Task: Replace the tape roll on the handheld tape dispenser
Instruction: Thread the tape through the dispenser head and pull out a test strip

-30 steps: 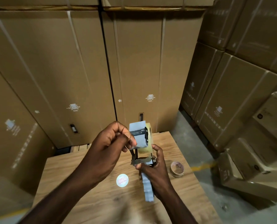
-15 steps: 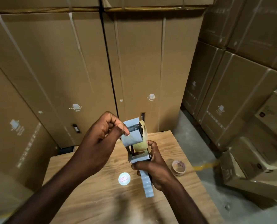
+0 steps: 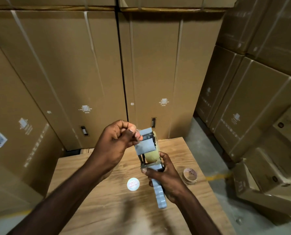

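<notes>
Centre of frame, above a wooden table: both hands up off the surface with a tape dispenser between them; right hand closed round the ribbed grey plastic handle, which pokes out below the palm toward lower centre; its fingers hide where the handle meets the metal frame; left hand pinched shut at the upper left edge of the dispenser, thumb and fingertips pressed together on something thin and clear, probably the tape end, too small to confirm; tape roll sits mounted in the dispenser, pale tan and glossy, mostly hidden behind the flat grey guard, only its lower curve and right rim showing; dark metal bracket at the top of the guard, detail blurred.

Table surface is light plywood with visible grain, near edge cut off by the bottom of the frame; round white sticker with reddish print lies flat just left of the handle, lettering unreadable; empty cardboard core, a short brown ring, rests right of the right hand, apart from it.

Upper frame filled by tall cardboard boxes, strapped with pale bands, small white printed symbols; more boxes stacked at right, partly cut off; grey concrete floor between.
</notes>
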The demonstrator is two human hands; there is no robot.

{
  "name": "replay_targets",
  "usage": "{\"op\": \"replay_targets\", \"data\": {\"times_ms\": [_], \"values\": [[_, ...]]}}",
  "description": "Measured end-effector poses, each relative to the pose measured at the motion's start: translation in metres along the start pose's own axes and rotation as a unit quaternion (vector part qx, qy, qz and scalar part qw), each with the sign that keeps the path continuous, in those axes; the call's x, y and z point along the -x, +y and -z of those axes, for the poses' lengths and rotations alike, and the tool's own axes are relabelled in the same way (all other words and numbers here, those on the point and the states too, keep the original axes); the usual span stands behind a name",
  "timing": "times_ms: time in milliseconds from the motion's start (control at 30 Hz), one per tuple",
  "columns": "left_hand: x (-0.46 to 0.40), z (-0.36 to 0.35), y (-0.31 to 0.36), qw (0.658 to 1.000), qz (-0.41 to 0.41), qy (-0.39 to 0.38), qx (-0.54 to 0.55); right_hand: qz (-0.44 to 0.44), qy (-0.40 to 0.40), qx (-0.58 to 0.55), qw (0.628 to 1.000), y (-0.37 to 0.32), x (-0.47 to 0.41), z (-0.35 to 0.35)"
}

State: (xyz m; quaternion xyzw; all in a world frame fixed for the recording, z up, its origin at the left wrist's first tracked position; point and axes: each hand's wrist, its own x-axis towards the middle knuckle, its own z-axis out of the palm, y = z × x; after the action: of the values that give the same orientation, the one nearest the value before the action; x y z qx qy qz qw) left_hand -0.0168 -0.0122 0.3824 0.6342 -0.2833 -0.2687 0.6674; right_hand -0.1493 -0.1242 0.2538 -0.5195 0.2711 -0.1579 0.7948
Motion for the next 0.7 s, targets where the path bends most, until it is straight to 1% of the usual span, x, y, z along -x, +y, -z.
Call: {"op": "replay_targets", "data": {"times_ms": [167, 267, 333, 467, 533, 633, 700], "values": [[0.002, 0.007, -0.002, 0.997, -0.028, -0.025, -0.073, -0.011, 0.002, 0.008, 1.0, 0.001, 0.0, 0.003], [0.004, 0.006, -0.003, 0.983, -0.095, -0.003, -0.16, -0.014, 0.002, 0.015, 1.0, 0.0, 0.002, 0.002], [0.006, 0.005, -0.003, 0.972, -0.131, 0.017, -0.193, -0.015, 0.003, 0.012, 1.0, 0.001, 0.003, 0.002], [0.009, 0.003, 0.0, 0.975, -0.145, 0.07, -0.155, -0.008, 0.003, 0.02, 1.0, -0.002, 0.007, -0.002], [0.011, 0.002, 0.005, 0.972, -0.167, 0.086, -0.14, -0.006, 0.007, 0.028, 1.0, -0.006, 0.01, -0.003], [0.015, 0.002, 0.022, 0.96, -0.223, 0.081, -0.148, -0.009, 0.022, 0.04, 0.999, -0.008, 0.014, -0.003], [0.015, 0.002, 0.031, 0.957, -0.238, 0.083, -0.146, -0.002, 0.021, 0.059, 0.998, -0.008, 0.015, -0.005]]}}
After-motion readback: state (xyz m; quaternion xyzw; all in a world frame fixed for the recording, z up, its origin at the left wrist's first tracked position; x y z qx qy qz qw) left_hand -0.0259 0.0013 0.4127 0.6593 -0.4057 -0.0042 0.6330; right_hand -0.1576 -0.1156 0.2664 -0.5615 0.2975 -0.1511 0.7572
